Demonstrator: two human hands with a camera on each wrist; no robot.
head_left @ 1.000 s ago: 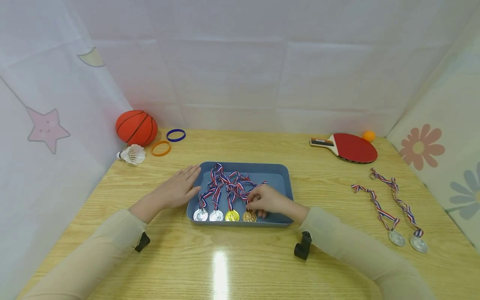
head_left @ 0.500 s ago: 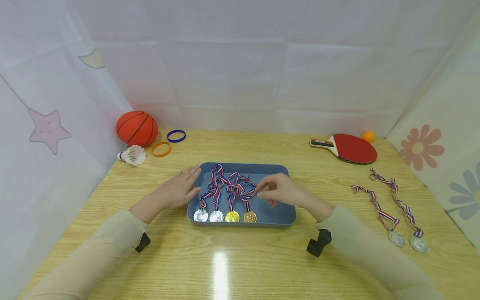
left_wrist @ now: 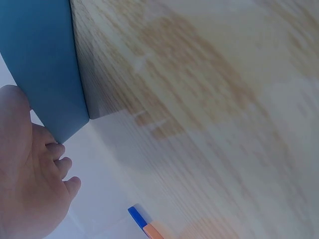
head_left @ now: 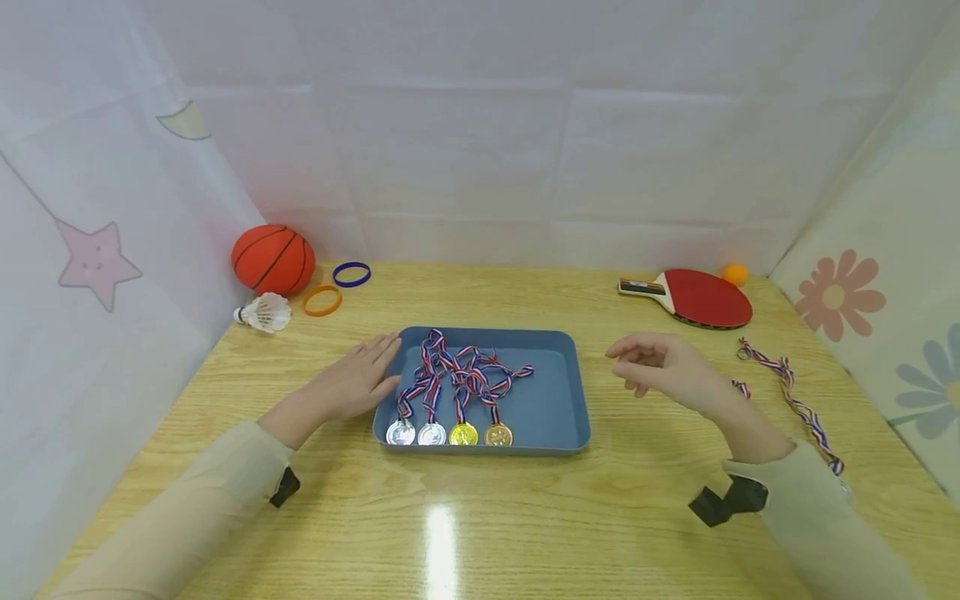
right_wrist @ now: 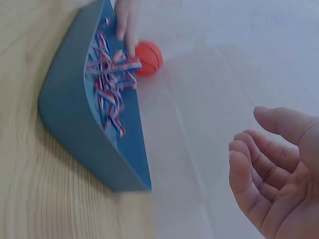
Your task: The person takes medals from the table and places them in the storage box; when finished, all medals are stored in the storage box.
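A blue tray [head_left: 551, 400] stands mid-table. Along its near side lie two silver medals [head_left: 431, 434], a gold medal [head_left: 463, 434] and a bronze medal [head_left: 498, 435], their striped ribbons [head_left: 472, 375] tangled behind them. My left hand [head_left: 351, 379] rests with straight fingers on the tray's left rim; the left wrist view shows its fingertips at the tray's corner. To the right of the tray, my right hand [head_left: 663, 371] is raised over the table, fingers loosely bent, nothing in it. More ribbon [head_left: 798, 408] lies beyond the right hand, its silver medals mostly hidden by the arm.
At the back left are a red basketball [head_left: 273, 259], a shuttlecock [head_left: 264, 313], an orange wristband [head_left: 322, 301] and a blue wristband [head_left: 352, 274]. A red table tennis bat [head_left: 705, 298] and an orange ball [head_left: 735, 275] lie at the back right.
My right hand has let go of the bronze medal's ribbon, lifted out of the tray and moved right. The ribbon's end lies farther right in the tray. My left hand has stayed still.
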